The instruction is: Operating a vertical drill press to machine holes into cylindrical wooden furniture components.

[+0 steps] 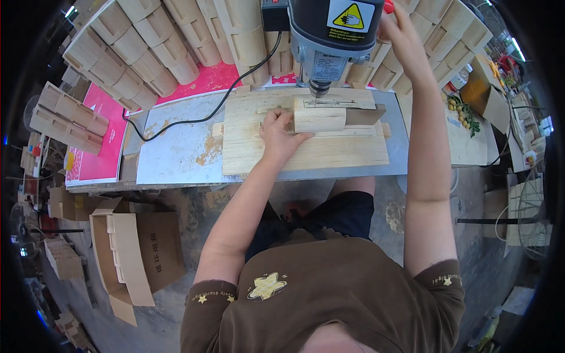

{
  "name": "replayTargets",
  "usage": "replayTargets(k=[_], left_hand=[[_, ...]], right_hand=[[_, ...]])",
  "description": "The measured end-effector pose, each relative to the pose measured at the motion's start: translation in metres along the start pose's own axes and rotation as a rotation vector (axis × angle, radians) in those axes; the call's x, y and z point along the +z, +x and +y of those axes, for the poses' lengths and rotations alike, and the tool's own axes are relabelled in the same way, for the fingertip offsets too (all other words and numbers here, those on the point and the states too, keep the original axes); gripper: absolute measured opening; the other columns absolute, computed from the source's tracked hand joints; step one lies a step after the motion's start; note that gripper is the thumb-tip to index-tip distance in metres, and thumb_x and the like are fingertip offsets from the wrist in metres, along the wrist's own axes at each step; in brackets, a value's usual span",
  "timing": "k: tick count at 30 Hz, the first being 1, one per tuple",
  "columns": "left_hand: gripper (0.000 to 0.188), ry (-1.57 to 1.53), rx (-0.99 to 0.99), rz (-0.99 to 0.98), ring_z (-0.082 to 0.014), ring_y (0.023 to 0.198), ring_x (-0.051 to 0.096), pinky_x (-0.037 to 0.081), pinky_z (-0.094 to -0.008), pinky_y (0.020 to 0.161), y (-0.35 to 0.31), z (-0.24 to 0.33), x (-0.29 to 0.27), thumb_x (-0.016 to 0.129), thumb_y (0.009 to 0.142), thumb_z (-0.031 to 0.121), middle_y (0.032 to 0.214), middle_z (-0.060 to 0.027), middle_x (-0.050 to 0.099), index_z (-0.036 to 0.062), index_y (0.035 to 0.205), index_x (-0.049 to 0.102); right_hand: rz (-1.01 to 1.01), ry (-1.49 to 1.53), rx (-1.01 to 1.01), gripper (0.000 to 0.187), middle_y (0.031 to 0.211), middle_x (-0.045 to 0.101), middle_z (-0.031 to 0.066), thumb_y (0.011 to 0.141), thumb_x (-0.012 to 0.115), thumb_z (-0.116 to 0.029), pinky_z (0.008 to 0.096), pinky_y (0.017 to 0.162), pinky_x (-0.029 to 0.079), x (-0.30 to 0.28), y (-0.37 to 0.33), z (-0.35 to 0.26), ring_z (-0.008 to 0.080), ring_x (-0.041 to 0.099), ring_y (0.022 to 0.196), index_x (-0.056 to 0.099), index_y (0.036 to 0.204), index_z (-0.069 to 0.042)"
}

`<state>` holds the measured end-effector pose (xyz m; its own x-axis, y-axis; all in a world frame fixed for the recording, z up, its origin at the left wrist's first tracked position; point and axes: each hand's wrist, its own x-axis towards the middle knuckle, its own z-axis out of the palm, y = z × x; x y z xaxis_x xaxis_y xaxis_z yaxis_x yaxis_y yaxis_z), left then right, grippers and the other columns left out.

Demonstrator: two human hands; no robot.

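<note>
A bench drill press [335, 35] with a dark motor housing stands over a wooden jig board [253, 162]. Under its chuck [319, 88] lies a pale wooden block [319, 120] with a curved face, set between strips on the board. My left hand [278, 134] grips the block's left end, fingers curled at that end and thumb along its near edge. Up at the right of the machine, my right hand [398, 38] is closed round a red-knobbed handle [388, 6], partly cut off by the upper edge. Whether the bit touches the wood, I cannot tell.
Stacked wooden blocks [141, 50] line the back of the bench on pink sheeting [100, 144]. A black cable [203, 116] crosses the left side. An open carton [159, 250] stands on the floor at left. Fruit with leaves [463, 115] lies at right, near a fan [532, 212].
</note>
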<state>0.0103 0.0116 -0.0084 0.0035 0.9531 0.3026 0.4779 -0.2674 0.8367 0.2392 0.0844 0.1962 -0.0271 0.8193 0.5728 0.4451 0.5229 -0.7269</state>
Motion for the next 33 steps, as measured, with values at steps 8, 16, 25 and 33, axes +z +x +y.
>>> replayTargets(k=[8,16,25,33], left_hand=[[0.046,0.033,0.189,-0.013,-0.0248,0.109,0.041,0.03,-0.0403,0.095,-0.004,0.001,-0.045,0.084,0.048,0.016,0.112,-0.0065,0.049,0.0074,0.089,0.063],[0.04,-0.545,-0.045,-0.043,-0.0215,0.112,0.047,0.042,-0.0348,0.088,-0.016,-0.02,-0.228,0.084,0.055,0.017,0.124,-0.01,0.047,0.0059,0.082,0.057],[0.041,0.507,-0.242,0.386,-0.0276,0.103,0.053,0.046,-0.0357,0.084,-0.044,-0.045,-0.32,0.08,0.053,0.021,0.118,-0.0186,0.047,0.001,0.081,0.057],[0.064,0.439,-0.068,0.837,-0.0368,0.107,0.047,0.04,-0.0396,0.091,-0.084,-0.099,-0.276,0.08,0.052,0.02,0.116,-0.0189,0.044,0.0037,0.107,0.052]], right_hand=[[-0.505,-0.196,0.356,0.036,0.09,0.059,0.0049,0.072,0.071,-0.013,0.027,0.075,0.044,-0.003,-0.143,0.062,0.0128,0.053,0.083,0.059,0.103,0.001],[-0.319,0.221,0.56,0.024,0.081,0.059,0.0017,0.071,0.069,-0.01,0.0226,0.063,0.042,-0.019,-0.209,0.034,0.0091,0.053,0.073,0.063,0.092,0.0],[-0.201,0.408,0.811,0.017,0.08,0.061,0.0018,0.078,0.064,-0.015,0.0227,0.068,0.041,0.019,-0.207,0.046,0.01,0.054,0.074,0.063,0.087,0.0],[-0.213,0.396,0.75,0.017,0.081,0.06,0.0001,0.079,0.063,-0.014,0.0219,0.073,0.039,0.02,-0.211,0.063,0.0097,0.052,0.076,0.062,0.089,0.0]])
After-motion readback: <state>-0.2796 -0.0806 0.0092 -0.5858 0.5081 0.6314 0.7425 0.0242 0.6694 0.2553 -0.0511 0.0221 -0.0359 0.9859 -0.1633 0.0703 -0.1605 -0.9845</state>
